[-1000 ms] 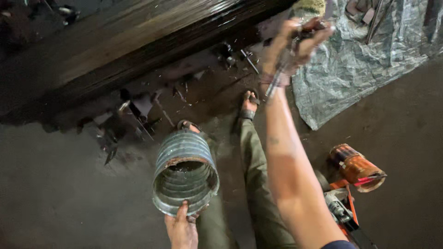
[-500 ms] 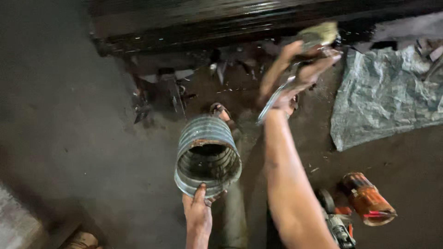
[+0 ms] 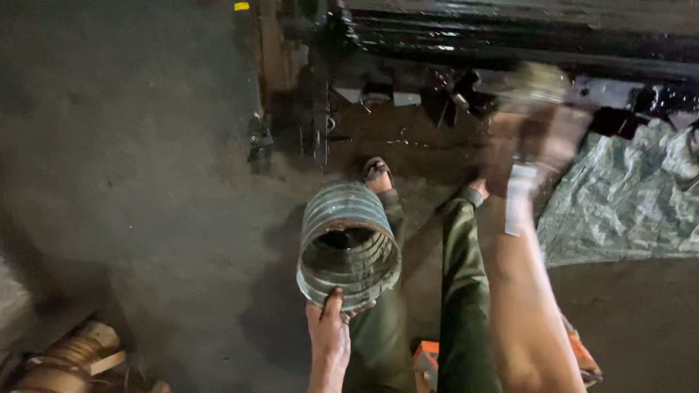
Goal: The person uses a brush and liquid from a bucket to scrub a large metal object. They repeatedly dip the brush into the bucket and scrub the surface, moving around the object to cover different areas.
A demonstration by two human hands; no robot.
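Over the dark concrete floor [image 3: 131,182], my left hand [image 3: 329,336] is gripping the ribbed metal ring [image 3: 348,246] by its near rim above my knee; my right hand [image 3: 535,145] is blurring, closed around a metal tool [image 3: 518,207], not yet touching it.

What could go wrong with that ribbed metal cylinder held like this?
The left hand grips the ribbed metal cylinder only by its near rim, so it could tip or slip onto the sandalled foot beneath. The raised right hand holds a blurred metal tool; a swing might miss.
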